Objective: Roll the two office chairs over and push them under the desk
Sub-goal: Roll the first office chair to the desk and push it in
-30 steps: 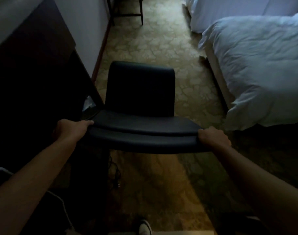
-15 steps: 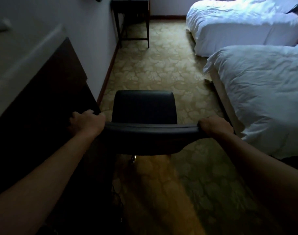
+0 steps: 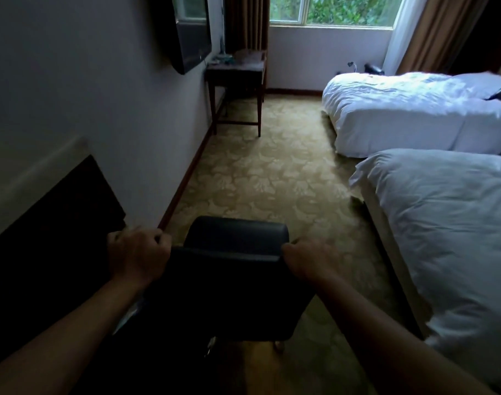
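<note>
A black padded office chair point(image 3: 229, 295) stands right in front of me on the patterned carpet, its backrest toward me and its seat point(image 3: 237, 230) pointing down the room. My left hand point(image 3: 136, 256) grips the left end of the backrest's top edge. My right hand point(image 3: 309, 262) grips the right end. A dark wooden desk point(image 3: 235, 71) stands against the left wall near the window, far ahead of the chair. Only one chair is in view.
A dark cabinet point(image 3: 52, 223) with a pale top runs along the left wall beside the chair. Two white beds point(image 3: 443, 223) point(image 3: 408, 109) fill the right side. A wall-mounted TV point(image 3: 190, 29) hangs above the aisle's left edge. The carpeted aisle point(image 3: 260, 172) leads to the desk.
My view has lifted from the floor to the far end of the room. The chair has moved forward along the aisle. Both hands have slid closer together on the backrest.
</note>
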